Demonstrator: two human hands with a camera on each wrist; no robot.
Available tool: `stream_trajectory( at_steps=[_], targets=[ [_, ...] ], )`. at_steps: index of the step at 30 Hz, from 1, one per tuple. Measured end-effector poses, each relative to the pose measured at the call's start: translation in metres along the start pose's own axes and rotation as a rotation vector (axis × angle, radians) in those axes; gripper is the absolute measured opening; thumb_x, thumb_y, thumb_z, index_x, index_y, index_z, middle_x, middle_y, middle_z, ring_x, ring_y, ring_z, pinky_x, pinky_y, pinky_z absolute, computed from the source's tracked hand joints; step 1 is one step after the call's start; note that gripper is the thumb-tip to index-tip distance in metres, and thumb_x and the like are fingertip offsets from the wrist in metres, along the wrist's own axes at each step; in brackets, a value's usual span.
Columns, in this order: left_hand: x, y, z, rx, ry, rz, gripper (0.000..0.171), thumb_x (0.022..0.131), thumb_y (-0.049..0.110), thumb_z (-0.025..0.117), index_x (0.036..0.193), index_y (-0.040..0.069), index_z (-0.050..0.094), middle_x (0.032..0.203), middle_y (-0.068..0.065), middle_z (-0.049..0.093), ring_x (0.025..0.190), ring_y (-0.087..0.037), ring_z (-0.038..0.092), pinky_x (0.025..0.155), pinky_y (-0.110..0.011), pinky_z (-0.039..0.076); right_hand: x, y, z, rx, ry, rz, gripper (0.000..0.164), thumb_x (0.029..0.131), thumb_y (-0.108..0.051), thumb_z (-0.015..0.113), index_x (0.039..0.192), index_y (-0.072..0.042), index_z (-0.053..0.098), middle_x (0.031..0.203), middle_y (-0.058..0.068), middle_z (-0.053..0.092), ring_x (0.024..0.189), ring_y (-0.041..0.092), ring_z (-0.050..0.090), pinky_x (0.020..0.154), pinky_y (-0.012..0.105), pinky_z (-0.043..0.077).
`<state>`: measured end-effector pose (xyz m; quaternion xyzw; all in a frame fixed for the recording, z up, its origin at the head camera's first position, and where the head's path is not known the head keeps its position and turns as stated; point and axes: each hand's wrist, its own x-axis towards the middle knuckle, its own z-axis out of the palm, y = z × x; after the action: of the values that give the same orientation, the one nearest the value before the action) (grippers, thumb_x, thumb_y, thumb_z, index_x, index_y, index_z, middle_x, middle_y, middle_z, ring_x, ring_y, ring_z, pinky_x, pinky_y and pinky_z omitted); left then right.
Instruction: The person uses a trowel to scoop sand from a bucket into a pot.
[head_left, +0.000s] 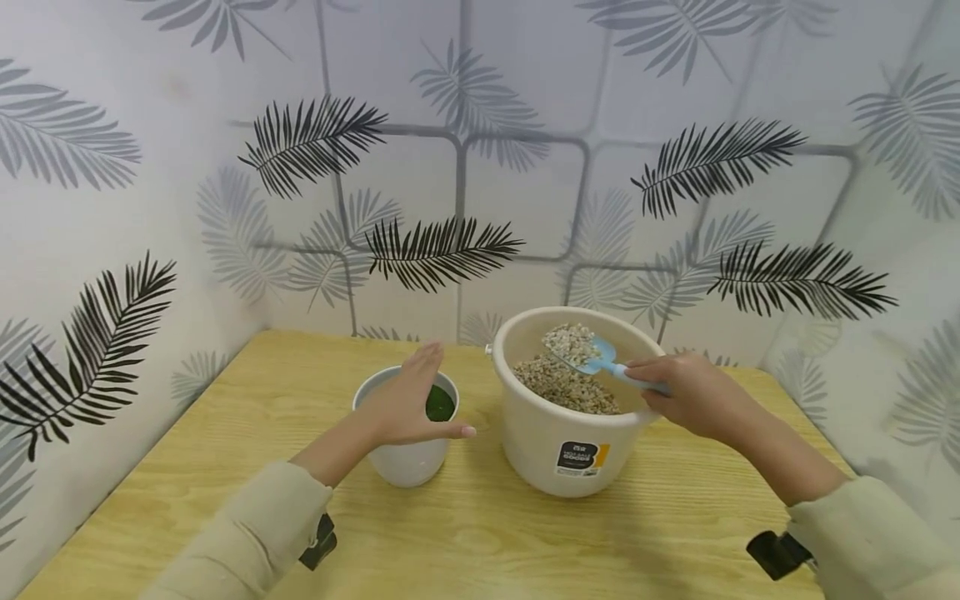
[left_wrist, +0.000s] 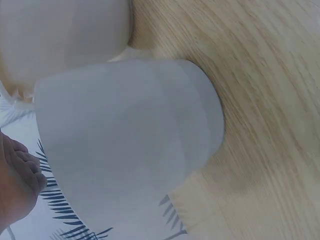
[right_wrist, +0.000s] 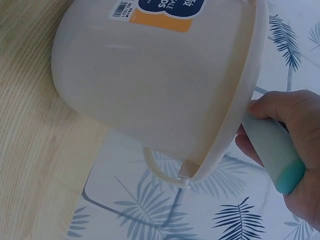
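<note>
Leaf-patterned wallpaper (head_left: 442, 192) stands behind a yellow wood-grained table (head_left: 480, 542). On the left, the person's left hand (head_left: 408, 404) is held at the near side of a small white pot (head_left: 408, 465), fingers straight and thumb spread well away from them, gripping nothing; the left wrist view shows a narrow strip of wallpaper between its fingers and the pot's wall. On the right, the right hand (head_left: 693, 396) is wrapped around the handle of a light blue scoop (head_left: 603, 354), whose blade carries a heap of pebbles inside the mouth of a large cream bucket (head_left: 528, 433). Only the head view shows the blade and its load, more pebbles (head_left: 551, 383) in the bucket, and something green (head_left: 440, 404) inside the pot, too hidden to identify. The right wrist view alone shows the scoop handle's teal end, the barcode on the bucket's label (right_wrist: 170, 15) and a curved carrying handle (right_wrist: 162, 170) at the bucket's rim. Pot and bucket stand upright, near each other, toward the table's far side. Pale sleeves (head_left: 247, 525) cover both forearms, with a dark device (head_left: 318, 542) under each wrist.
</note>
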<state>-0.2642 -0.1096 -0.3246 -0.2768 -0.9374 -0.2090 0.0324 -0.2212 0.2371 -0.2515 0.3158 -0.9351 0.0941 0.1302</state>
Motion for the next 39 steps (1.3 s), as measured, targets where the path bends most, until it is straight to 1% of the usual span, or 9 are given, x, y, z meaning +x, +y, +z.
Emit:
stream_trajectory(
  at_steps=[4,7,13,16,17,20,23,29,39],
  targets=[
    [-0.008,-0.009,-0.001,0.024,0.023,-0.003,0.114,0.073,0.066,0.063,0.147,-0.005,0.012,0.154,-0.021,0.011,0.143,-0.037,0.011,0.113,-0.053,0.021,0.0,0.0,0.0,0.006,-0.001,-0.009,0.031,0.08,0.006,0.062,0.111,0.006,0.065,0.11,0.024,0.065,0.049,0.002,0.036,0.046,0.019,0.034],
    [-0.014,-0.016,-0.003,0.048,0.035,-0.034,0.116,0.071,0.068,0.063,0.147,-0.005,0.014,0.154,-0.021,0.014,0.142,-0.038,0.014,0.112,-0.054,0.024,-0.001,0.0,0.001,-0.005,0.006,-0.026,0.03,0.08,0.006,0.063,0.109,0.006,0.066,0.109,0.024,0.066,0.049,0.002,0.038,0.046,0.019,0.034],
    [-0.024,-0.03,-0.005,0.046,0.049,-0.077,0.116,0.071,0.064,0.066,0.146,-0.006,0.014,0.154,-0.022,0.015,0.142,-0.039,0.015,0.108,-0.057,0.027,-0.003,-0.001,-0.001,-0.034,0.004,-0.041,0.03,0.079,0.005,0.063,0.108,0.006,0.067,0.108,0.023,0.066,0.054,0.005,0.046,0.049,0.019,0.035],
    [-0.028,-0.037,-0.005,0.041,0.046,-0.095,0.115,0.071,0.063,0.067,0.147,-0.005,0.013,0.154,-0.022,0.014,0.142,-0.039,0.014,0.107,-0.058,0.028,-0.003,-0.001,-0.001,-0.042,0.002,-0.039,0.03,0.079,0.005,0.064,0.109,0.006,0.067,0.108,0.023,0.067,0.06,0.013,0.057,0.051,0.02,0.037],
    [-0.029,-0.039,-0.005,0.04,0.046,-0.098,0.115,0.071,0.063,0.066,0.146,-0.005,0.013,0.154,-0.023,0.014,0.142,-0.039,0.014,0.107,-0.058,0.028,-0.004,-0.001,-0.001,-0.042,0.005,-0.041,0.03,0.079,0.005,0.065,0.109,0.006,0.067,0.108,0.022,0.067,0.066,0.017,0.062,0.052,0.021,0.038],
    [-0.033,-0.045,-0.004,0.036,0.052,-0.106,0.115,0.071,0.063,0.067,0.146,-0.007,0.014,0.153,-0.024,0.015,0.141,-0.04,0.015,0.107,-0.059,0.028,-0.005,-0.002,-0.002,-0.043,0.012,-0.038,0.03,0.079,0.004,0.066,0.109,0.005,0.067,0.108,0.022,0.067,0.076,0.025,0.066,0.052,0.021,0.039],
    [-0.036,-0.049,-0.003,0.04,0.053,-0.117,0.116,0.071,0.064,0.066,0.145,-0.008,0.014,0.152,-0.026,0.015,0.141,-0.041,0.015,0.108,-0.059,0.027,-0.006,-0.002,-0.002,-0.047,0.014,-0.035,0.03,0.079,0.004,0.066,0.109,0.005,0.067,0.108,0.022,0.067,0.077,0.025,0.066,0.052,0.021,0.038],
    [-0.042,-0.055,-0.003,0.047,0.037,-0.155,0.116,0.071,0.064,0.066,0.145,-0.008,0.014,0.153,-0.026,0.014,0.141,-0.042,0.015,0.108,-0.059,0.026,-0.007,-0.002,-0.004,-0.057,0.017,-0.051,0.03,0.079,0.004,0.066,0.109,0.005,0.067,0.108,0.022,0.067,0.066,0.015,0.061,0.052,0.021,0.037],
    [-0.044,-0.06,-0.003,0.057,0.039,-0.161,0.116,0.07,0.062,0.068,0.144,-0.01,0.015,0.151,-0.028,0.016,0.14,-0.044,0.016,0.108,-0.059,0.025,-0.007,-0.006,-0.007,-0.057,0.023,-0.065,0.031,0.079,0.004,0.065,0.11,0.005,0.066,0.109,0.022,0.066,0.059,0.004,0.049,0.051,0.02,0.036]
  ],
)
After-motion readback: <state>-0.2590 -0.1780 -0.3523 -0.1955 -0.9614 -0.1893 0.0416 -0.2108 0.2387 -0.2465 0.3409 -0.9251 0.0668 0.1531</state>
